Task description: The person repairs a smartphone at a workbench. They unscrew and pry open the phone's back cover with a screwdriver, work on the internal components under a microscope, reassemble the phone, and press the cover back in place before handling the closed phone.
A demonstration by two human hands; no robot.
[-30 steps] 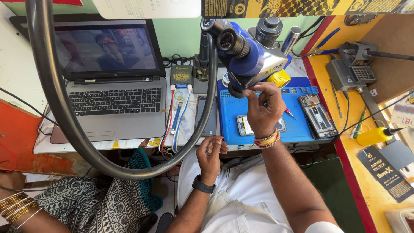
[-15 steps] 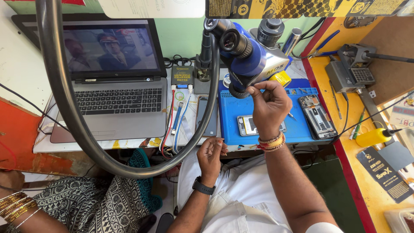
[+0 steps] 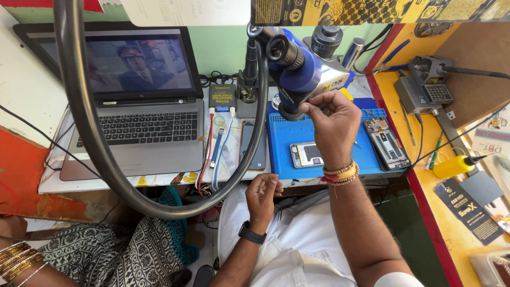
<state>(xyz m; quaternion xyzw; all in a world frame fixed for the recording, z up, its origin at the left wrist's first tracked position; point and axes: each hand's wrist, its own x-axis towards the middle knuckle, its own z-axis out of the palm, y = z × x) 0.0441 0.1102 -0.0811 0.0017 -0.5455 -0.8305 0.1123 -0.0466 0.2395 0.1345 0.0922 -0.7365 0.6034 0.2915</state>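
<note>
Worktop: crowded repair worktop (image 3: pixel 175 178) with a green wall behind it.
Nearest: left hand (image 3: pixel 263 195) rests by the lap at 6 o'clock, fingers loosely curled, holding nothing that I can see.
Middle: small phone part (image 3: pixel 307 154) lies on the blue mat (image 3: pixel 281 143), directly under the raised hand; opened phone (image 3: pixel 387 142) lies at 3 o'clock of it.
Right hand: right hand (image 3: pixel 333 125) is lifted, fingers pinched on the lower ring of the blue microscope (image 3: pixel 297 69).
Far: laptop (image 3: pixel 133 106) stands open at 10 o'clock.
Risk: I think a hard turn may shake the microscope head, or the wrist may knock the phone part off the mat.
</note>
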